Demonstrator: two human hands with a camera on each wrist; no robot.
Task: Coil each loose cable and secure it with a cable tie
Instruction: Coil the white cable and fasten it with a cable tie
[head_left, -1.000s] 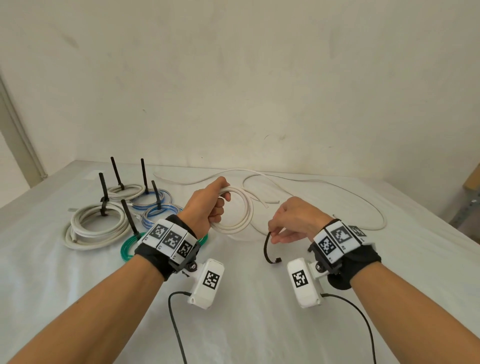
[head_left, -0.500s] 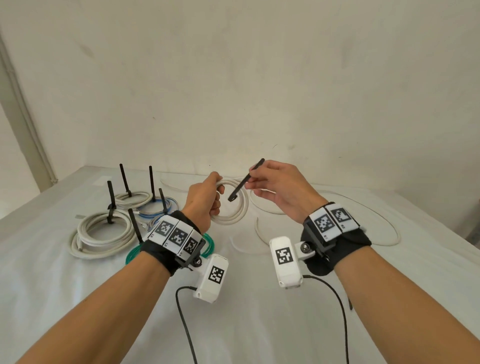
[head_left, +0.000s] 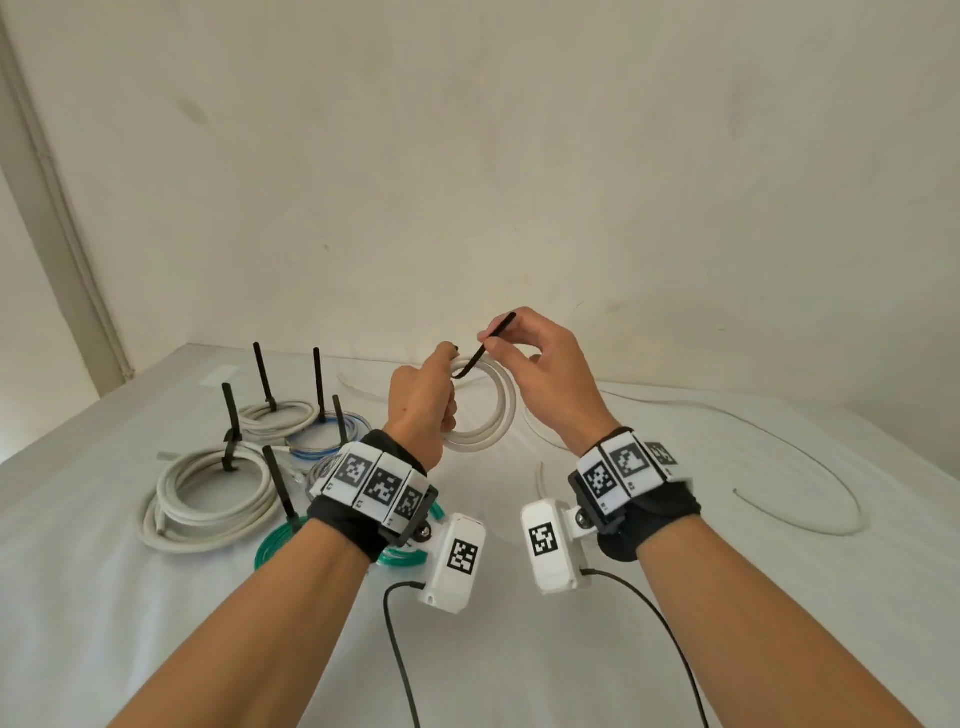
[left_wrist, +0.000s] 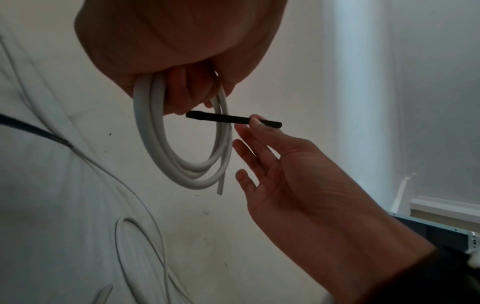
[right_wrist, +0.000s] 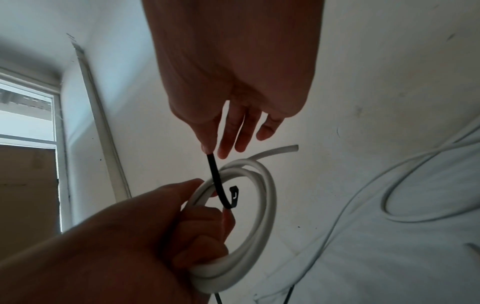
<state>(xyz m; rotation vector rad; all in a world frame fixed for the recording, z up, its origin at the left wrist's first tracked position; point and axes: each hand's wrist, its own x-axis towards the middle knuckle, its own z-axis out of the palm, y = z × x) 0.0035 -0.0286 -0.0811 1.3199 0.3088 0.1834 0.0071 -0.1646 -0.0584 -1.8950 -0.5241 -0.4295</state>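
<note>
My left hand (head_left: 423, 397) grips a small white coiled cable (head_left: 485, 423) and holds it upright above the table. In the left wrist view the white coil (left_wrist: 182, 164) hangs from my curled fingers, one cut end pointing down. My right hand (head_left: 540, 364) pinches a black cable tie (head_left: 485, 348) between thumb and forefinger, its other fingers spread. The tie (right_wrist: 219, 181) passes through the coil (right_wrist: 262, 205), and its hooked head end sits inside the ring by my left fingertips. In the left wrist view the tie (left_wrist: 231, 119) crosses the coil's right side.
Several tied coils lie at the left on the white table (head_left: 156, 649): a thick white one (head_left: 208, 499), a blue one (head_left: 322, 441), a green one (head_left: 280, 540), their black tie tails upright. A long loose white cable (head_left: 779, 467) curves across the right side. The wall stands close behind.
My right hand rose from table height with the black tie, came over to the coil and passed the tie through it. My left hand lifted the coil higher.
</note>
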